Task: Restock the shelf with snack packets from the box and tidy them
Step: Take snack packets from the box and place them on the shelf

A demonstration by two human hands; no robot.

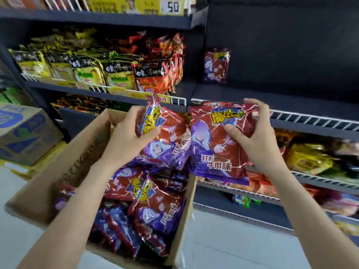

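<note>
While both hands are lifting stock out of the cardboard box [81,152] at the lower middle of the frame, the left hand [128,140] is curling its grip around one red-and-purple snack packet [167,133], and the right hand [250,140] is pinching a second packet [211,144] by its upper right edge, thumb on the printed face. Each packet is being held upright with its front outward, probably so it can go straight onto the dark shelf [272,94] at the upper right, where a single matching packet [216,65] is already standing. More of the same packets [147,206] are lying heaped in the box below the hands. On the shelf at the upper left, yellow and orange noodle packs [108,72] are filling a full row behind a white wire rail [314,119], and that rail is standing between the hands and the bare shelf, so the packets need lifting over it. A printed carton [25,131] is sitting at the far left.
</note>
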